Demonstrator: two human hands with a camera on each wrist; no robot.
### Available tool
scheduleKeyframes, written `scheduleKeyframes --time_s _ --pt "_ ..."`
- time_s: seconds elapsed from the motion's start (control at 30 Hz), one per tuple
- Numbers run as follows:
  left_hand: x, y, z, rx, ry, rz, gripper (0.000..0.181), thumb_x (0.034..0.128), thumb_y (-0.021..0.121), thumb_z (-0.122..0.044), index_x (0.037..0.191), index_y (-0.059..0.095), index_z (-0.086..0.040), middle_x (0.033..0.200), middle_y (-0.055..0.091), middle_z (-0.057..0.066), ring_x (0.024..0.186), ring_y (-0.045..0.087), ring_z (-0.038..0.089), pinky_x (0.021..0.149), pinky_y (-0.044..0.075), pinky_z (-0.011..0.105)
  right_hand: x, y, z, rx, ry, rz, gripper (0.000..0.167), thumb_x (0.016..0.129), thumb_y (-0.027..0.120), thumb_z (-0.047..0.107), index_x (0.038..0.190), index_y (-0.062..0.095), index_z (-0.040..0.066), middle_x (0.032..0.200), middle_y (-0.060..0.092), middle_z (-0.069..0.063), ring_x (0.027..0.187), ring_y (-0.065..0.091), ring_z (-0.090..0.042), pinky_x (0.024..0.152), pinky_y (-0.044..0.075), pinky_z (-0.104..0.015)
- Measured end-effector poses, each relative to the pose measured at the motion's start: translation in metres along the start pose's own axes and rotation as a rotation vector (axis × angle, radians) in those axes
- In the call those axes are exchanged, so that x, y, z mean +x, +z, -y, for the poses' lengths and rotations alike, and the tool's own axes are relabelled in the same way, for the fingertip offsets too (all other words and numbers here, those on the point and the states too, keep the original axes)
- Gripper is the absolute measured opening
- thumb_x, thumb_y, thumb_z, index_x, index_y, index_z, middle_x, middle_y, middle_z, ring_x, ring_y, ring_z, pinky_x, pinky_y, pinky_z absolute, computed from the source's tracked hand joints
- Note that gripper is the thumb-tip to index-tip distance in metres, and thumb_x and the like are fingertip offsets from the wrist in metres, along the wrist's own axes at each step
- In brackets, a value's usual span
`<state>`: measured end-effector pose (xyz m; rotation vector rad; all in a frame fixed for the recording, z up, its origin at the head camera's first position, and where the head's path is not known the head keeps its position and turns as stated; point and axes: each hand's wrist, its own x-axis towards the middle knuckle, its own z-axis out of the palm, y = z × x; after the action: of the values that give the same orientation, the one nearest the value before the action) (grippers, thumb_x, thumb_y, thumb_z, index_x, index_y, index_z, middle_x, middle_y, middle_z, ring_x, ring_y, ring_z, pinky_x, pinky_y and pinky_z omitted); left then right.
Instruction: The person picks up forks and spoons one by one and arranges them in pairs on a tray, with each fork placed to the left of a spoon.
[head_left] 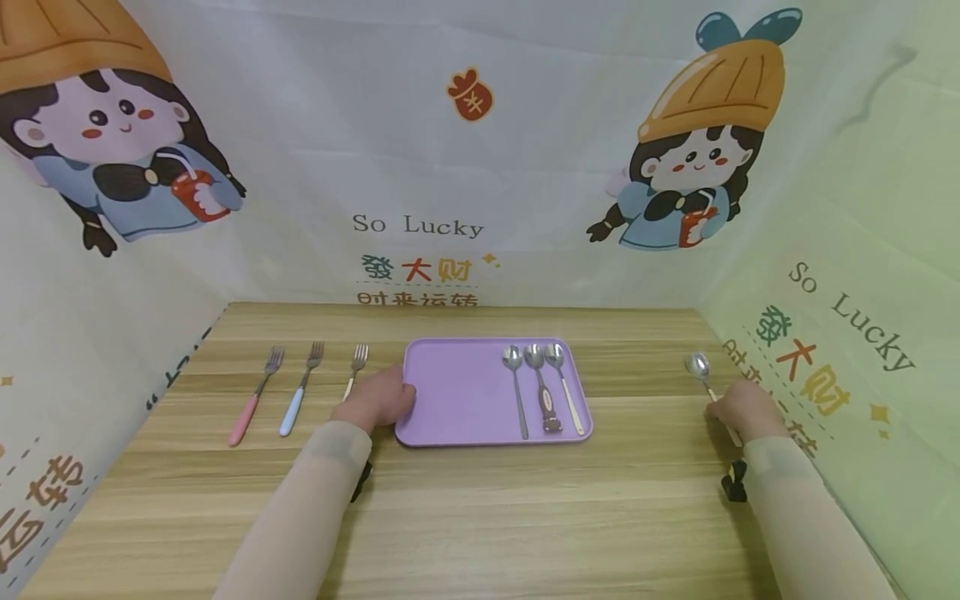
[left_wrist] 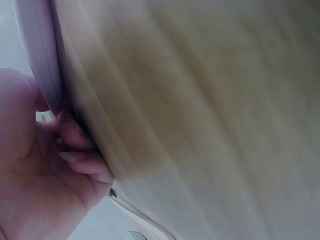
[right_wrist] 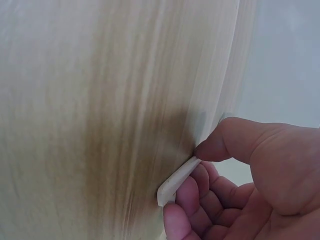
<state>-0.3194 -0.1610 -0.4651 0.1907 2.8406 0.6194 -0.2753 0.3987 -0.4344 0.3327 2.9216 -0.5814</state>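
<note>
The left hand (head_left: 377, 398) grips the left edge of the purple tray (head_left: 457, 392), thumb over the rim; in the left wrist view curled fingers (left_wrist: 75, 137) lie under the tray's edge (left_wrist: 42, 50). Three spoons (head_left: 516, 392) lie side by side on the tray's right half. At the far right the right hand (head_left: 748, 408) pinches the handle of a white-handled spoon (head_left: 698, 365), whose bowl points away. Thumb and fingers hold that pale handle (right_wrist: 175, 184) at the tabletop in the right wrist view.
Left of the tray lie a pink-handled fork (head_left: 243, 418), a blue-handled fork (head_left: 294, 408) and a white-handled fork (head_left: 360, 358), partly hidden by the left hand. A printed cloth (head_left: 555, 275) surrounds the wooden table (head_left: 525, 517) at the back and sides.
</note>
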Motion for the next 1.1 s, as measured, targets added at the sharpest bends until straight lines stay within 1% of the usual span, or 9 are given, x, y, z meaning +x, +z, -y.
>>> scheduleKeyframes --time_s 0.13,0.3,0.4,0.5,0.6,0.63,0.73,1.0,1.1 --pt "-0.001 0.0 0.001 -0.003 -0.005 0.001 0.064 0.109 0.04 -0.027 0.158 0.042 0.013 0.159 0.054 0.034 0.147 0.055 0.051 0.125 0.045 0.061 0.003 0.001 -0.001 -0.005 0.004 0.003 0.032 0.091 0.071 0.018 0.065 0.054 0.008 0.067 0.057 -0.008 0.067 0.055 -0.025 0.061 0.049 -0.035" --pt "-0.001 -0.001 0.001 -0.011 -0.008 0.003 0.066 0.1086 0.04 -0.027 0.16 0.04 0.013 0.161 0.052 0.034 0.149 0.053 0.052 0.126 0.044 0.062 0.009 0.004 -0.007 0.036 0.023 0.012 0.03 0.089 0.071 0.02 0.066 0.056 0.008 0.066 0.059 -0.008 0.064 0.057 -0.025 0.06 0.051 -0.035" --pt "0.007 0.002 0.007 -0.025 -0.014 0.009 0.068 0.1077 0.04 -0.029 0.161 0.039 0.013 0.162 0.051 0.034 0.15 0.051 0.053 0.127 0.042 0.062 0.008 0.005 -0.008 0.06 0.018 0.017 0.032 0.09 0.071 0.02 0.065 0.056 0.008 0.064 0.058 -0.007 0.062 0.057 -0.024 0.058 0.051 -0.034" --pt "0.01 0.005 0.01 -0.032 -0.018 0.011 0.068 0.1072 0.039 -0.029 0.161 0.039 0.013 0.162 0.05 0.035 0.15 0.051 0.054 0.127 0.042 0.063 0.024 0.012 -0.025 0.059 0.021 0.032 0.034 0.09 0.072 0.025 0.064 0.056 0.009 0.064 0.057 -0.005 0.063 0.056 -0.023 0.058 0.049 -0.034" --pt "0.008 0.004 0.008 -0.026 -0.017 0.003 0.067 0.1066 0.039 -0.028 0.159 0.041 0.014 0.16 0.052 0.035 0.147 0.053 0.054 0.125 0.043 0.063 0.023 0.009 -0.026 0.046 0.021 0.053 0.034 0.091 0.072 0.028 0.068 0.059 0.006 0.071 0.061 -0.011 0.069 0.058 -0.028 0.061 0.052 -0.038" --pt "0.004 0.002 0.005 -0.021 -0.017 0.001 0.066 0.1069 0.039 -0.027 0.159 0.041 0.014 0.16 0.053 0.035 0.147 0.053 0.054 0.125 0.044 0.063 0.023 0.008 -0.026 0.042 0.026 0.059 0.034 0.091 0.072 0.029 0.071 0.06 0.004 0.074 0.062 -0.014 0.071 0.059 -0.031 0.064 0.053 -0.04" --pt "-0.001 0.0 0.001 -0.021 -0.021 -0.002 0.065 0.1076 0.039 -0.027 0.159 0.042 0.014 0.159 0.053 0.035 0.147 0.054 0.053 0.125 0.044 0.062 0.004 -0.002 -0.008 0.031 0.049 0.06 0.033 0.093 0.07 0.028 0.077 0.063 -0.001 0.083 0.066 -0.022 0.079 0.062 -0.036 0.071 0.057 -0.045" --pt "-0.004 -0.001 -0.001 -0.014 -0.013 -0.006 0.063 0.1081 0.041 -0.026 0.156 0.044 0.015 0.157 0.055 0.035 0.144 0.056 0.053 0.123 0.046 0.062 -0.003 -0.006 -0.001 0.012 0.1 0.067 0.034 0.096 0.062 0.031 0.073 0.059 0.006 0.079 0.061 -0.015 0.078 0.058 -0.032 0.069 0.049 -0.039" --pt "-0.004 -0.001 -0.001 -0.011 -0.01 -0.012 0.062 0.1078 0.041 -0.026 0.154 0.046 0.015 0.154 0.058 0.035 0.141 0.059 0.052 0.121 0.048 0.062 -0.002 -0.006 -0.001 0.032 0.098 0.076 0.034 0.097 0.06 0.03 0.076 0.062 0.003 0.081 0.062 -0.018 0.079 0.058 -0.033 0.069 0.049 -0.04"
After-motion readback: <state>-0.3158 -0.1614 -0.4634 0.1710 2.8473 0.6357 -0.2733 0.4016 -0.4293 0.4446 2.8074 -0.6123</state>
